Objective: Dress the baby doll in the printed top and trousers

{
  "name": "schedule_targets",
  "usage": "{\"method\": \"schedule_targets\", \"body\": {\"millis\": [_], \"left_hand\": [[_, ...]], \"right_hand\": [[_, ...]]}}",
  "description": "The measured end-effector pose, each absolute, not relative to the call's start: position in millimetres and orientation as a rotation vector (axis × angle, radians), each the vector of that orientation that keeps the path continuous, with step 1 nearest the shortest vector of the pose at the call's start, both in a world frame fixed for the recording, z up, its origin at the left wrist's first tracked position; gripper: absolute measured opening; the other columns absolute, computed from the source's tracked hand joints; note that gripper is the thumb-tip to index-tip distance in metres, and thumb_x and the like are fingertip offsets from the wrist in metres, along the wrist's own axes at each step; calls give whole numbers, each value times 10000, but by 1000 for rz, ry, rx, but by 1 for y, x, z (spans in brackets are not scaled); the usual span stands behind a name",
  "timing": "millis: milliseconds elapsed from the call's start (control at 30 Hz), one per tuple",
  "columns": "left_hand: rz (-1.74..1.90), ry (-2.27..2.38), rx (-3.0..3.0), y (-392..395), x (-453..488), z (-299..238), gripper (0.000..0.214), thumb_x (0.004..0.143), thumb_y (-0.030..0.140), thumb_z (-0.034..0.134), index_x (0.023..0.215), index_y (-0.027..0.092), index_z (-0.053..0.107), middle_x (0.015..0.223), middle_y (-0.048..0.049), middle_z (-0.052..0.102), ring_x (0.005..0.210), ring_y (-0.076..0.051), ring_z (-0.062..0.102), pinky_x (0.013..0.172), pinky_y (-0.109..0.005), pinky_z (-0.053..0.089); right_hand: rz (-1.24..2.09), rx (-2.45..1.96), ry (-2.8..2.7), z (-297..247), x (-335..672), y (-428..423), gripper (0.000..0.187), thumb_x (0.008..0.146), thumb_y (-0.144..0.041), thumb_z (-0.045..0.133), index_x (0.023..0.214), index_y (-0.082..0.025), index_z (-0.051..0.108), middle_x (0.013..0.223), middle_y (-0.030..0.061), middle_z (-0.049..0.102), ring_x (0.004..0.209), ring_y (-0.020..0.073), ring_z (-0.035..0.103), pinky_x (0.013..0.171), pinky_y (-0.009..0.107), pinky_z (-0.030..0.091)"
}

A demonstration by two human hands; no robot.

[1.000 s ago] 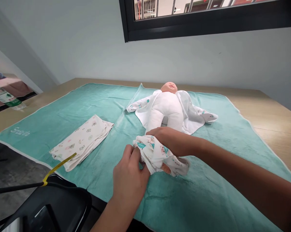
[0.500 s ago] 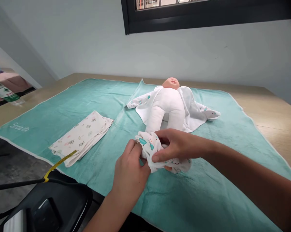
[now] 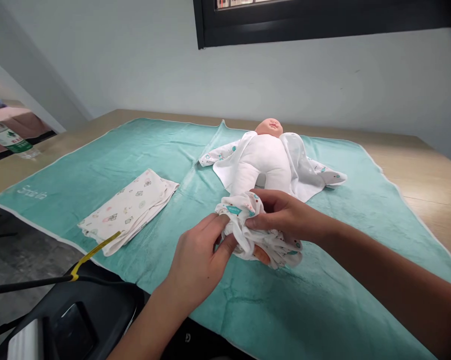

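Observation:
A baby doll [image 3: 265, 157] with a white cloth body lies on its back on an opened patterned garment [image 3: 304, 170], head toward the wall. Just below its legs both my hands hold a bunched white patterned baby garment [image 3: 248, 227]. My left hand [image 3: 197, 262] pinches its left edge with closed fingers. My right hand [image 3: 285, 215] wraps over the top of the bundle, fingers curled into the fabric, thumb underneath.
A teal towel [image 3: 323, 300] covers the wooden table [image 3: 428, 170]. A folded patterned cloth [image 3: 130, 210] lies on the towel to the left. A black chair [image 3: 79, 320] with a yellow tag stands at the near edge. A plastic bottle [image 3: 8, 140] sits at the far left.
Both hands have gathered the garment further and lifted it slightly toward the doll's legs. My right hand's fingers have curled deeper into the fabric.

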State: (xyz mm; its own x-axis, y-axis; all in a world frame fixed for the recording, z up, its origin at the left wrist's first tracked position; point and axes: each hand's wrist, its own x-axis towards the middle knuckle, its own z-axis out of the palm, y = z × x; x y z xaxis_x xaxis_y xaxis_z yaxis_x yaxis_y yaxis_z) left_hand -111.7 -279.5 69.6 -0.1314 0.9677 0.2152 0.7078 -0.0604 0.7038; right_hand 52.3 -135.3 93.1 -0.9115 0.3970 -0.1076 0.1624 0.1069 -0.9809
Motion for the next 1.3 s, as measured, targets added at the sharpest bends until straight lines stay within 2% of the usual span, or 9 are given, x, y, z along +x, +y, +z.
{"method": "schedule_targets", "body": {"millis": [100, 233, 467, 567, 667, 800, 900, 1067, 1300], "left_hand": [[992, 1883, 1787, -278, -112, 71, 144, 958, 289, 519, 900, 212, 626, 837, 22, 633, 730, -128, 547, 641, -245, 381], [932, 1871, 1803, -274, -121, 72, 224, 971, 289, 487, 796, 203, 597, 785, 23, 615, 700, -126, 537, 630, -246, 370], [1079, 1947, 1738, -278, -113, 66, 280, 996, 277, 414, 788, 207, 588, 777, 10, 572, 703, -127, 544, 643, -240, 393], [1042, 2011, 1724, -287, -100, 61, 182, 970, 339, 478, 898, 220, 594, 801, 2, 602, 715, -148, 578, 601, -246, 393], [992, 2139, 1739, -293, -90, 55, 179, 899, 382, 589, 983, 225, 579, 813, -8, 611, 704, -173, 600, 544, -252, 380], [1013, 2262, 1761, -293, -85, 47, 191, 895, 375, 593, 991, 217, 547, 803, -8, 595, 672, -172, 606, 506, -251, 375], [1030, 2306, 1723, -292, -85, 45, 185, 891, 360, 597, 976, 214, 522, 814, -5, 574, 659, -166, 601, 496, -251, 392], [1041, 2174, 1584, -291, -85, 41, 203, 898, 330, 587, 1047, 224, 500, 905, -4, 529, 682, -146, 602, 550, -257, 486], [1273, 1999, 1400, -290, -77, 43, 186, 856, 150, 581, 1016, 214, 511, 971, -20, 474, 817, -136, 574, 707, -250, 551]], "right_hand": [[1831, -607, -2164, 89, 51, -135, 210, 840, -370, 670, 908, -179, 612, 830, 2, 591, 711, 142, 554, 610, 261, 455], [1712, -618, -2208, 83, 50, -137, 217, 861, -387, 643, 872, -188, 558, 782, -19, 524, 671, 123, 478, 574, 245, 401], [1081, -625, -2482, 90, 47, -155, 285, 861, -263, 593, 732, -218, 343, 648, -60, 361, 584, 95, 317, 502, 237, 256], [1024, -634, -2510, 97, 47, -161, 276, 848, -232, 584, 713, -214, 343, 649, -51, 399, 586, 96, 340, 507, 240, 260], [1367, -709, -2430, 97, 49, -155, 271, 880, -378, 589, 724, -203, 454, 667, -34, 462, 589, 101, 401, 517, 245, 312], [1754, -891, -2191, 91, 54, -136, 362, 899, -529, 525, 828, -186, 616, 734, 6, 572, 589, 110, 480, 516, 253, 368], [1721, -991, -2340, 93, 56, -128, 254, 858, -444, 602, 886, -200, 664, 803, 23, 644, 639, 129, 541, 538, 255, 402], [1645, -894, -2686, 103, 51, -133, 177, 835, -357, 589, 764, -201, 637, 668, -5, 597, 571, 125, 501, 485, 252, 356], [1156, -907, -2558, 86, 43, -137, 48, 759, -171, 515, 740, -203, 544, 703, -14, 584, 639, 139, 498, 550, 261, 365]]}}
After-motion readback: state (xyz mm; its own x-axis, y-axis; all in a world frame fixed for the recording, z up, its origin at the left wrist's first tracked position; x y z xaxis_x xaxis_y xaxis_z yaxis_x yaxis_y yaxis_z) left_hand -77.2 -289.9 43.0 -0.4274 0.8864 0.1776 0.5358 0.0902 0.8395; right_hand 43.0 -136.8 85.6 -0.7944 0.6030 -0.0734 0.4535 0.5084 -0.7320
